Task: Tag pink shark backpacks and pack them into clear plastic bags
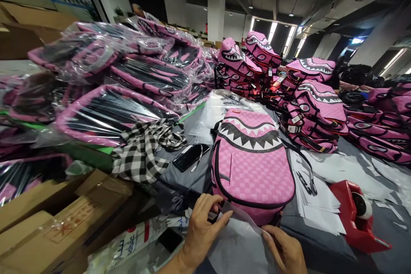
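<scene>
A pink checkered backpack (pixel 253 175) with a black-and-white shark-mouth print lies face up in front of me, its bottom end toward me. At that end is a clear plastic bag (pixel 242 246), its edge close against the backpack. My left hand (pixel 204 229) grips the bag's left side, fingers curled by the backpack's lower left corner and thumb pointing right. On the other side, my right hand (pixel 285 248) pinches the bag's edge between thumb and fingers. A black phone (pixel 192 157) and a black-and-white checked cloth (pixel 144 150) lie left of the backpack.
Plastic-wrapped backpacks (pixel 128 77) are heaped at left. Stacked unwrapped backpacks (pixel 317 102) stand at back right. A red tape dispenser (pixel 353 218) sits at right beside white paper sheets (pixel 313 197). Open cardboard boxes (pixel 64 218) are at lower left.
</scene>
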Motion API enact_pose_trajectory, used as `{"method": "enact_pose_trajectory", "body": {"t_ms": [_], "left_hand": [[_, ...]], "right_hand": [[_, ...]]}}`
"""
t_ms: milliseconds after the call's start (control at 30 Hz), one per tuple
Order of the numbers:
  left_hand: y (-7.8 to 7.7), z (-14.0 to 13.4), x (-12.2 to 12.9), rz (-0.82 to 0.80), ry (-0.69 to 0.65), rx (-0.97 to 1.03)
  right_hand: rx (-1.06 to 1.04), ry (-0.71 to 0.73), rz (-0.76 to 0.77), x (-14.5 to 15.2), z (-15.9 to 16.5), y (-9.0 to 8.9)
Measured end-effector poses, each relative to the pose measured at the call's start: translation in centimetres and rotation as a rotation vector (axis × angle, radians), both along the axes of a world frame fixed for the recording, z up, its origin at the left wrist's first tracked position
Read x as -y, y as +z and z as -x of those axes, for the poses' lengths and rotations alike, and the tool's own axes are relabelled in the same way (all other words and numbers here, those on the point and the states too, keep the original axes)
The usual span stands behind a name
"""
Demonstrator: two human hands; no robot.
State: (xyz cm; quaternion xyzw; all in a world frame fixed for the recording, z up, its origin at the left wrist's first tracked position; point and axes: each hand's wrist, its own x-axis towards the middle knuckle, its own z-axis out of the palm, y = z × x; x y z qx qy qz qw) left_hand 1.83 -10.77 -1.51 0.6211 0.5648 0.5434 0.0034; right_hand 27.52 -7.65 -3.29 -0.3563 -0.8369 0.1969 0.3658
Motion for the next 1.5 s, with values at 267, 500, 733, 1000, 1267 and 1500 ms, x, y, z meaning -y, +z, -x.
{"method": "enact_pose_trajectory", "body": {"t_ms": [267,500,733,1000,1267,1500], "left_hand": [[-0.3,-5.4,-0.1,-0.142,-0.444,-0.262],[-2.7,-4.7,-0.7,-0.177,-0.481,-0.253],[-4.2,-3.0,-1.0,-0.32,-0.576,-0.258],[-6.1,-2.8,-1.4,-0.387,-0.465,-0.403],[-7.3,-3.8,-1.3,-0.273,-0.438,-0.413],[-7.4,-2.6,1.6,-0.15,-0.185,-0.533]], "right_hand": [[0.021,0.01,-0.05,0.2,-0.2,0.1],[-0.123,-0.271,0.267,3.0,-6.0,-1.4],[-0.374,-0.543,0.42,-0.1,-3.5,0.6],[-0.453,-0.694,0.118,-3.9,-1.0,-1.7],[0.137,-0.405,-0.648,0.9,-0.3,-1.4],[0.286,-0.084,-0.754,-2.1,-1.5,0.0]]}}
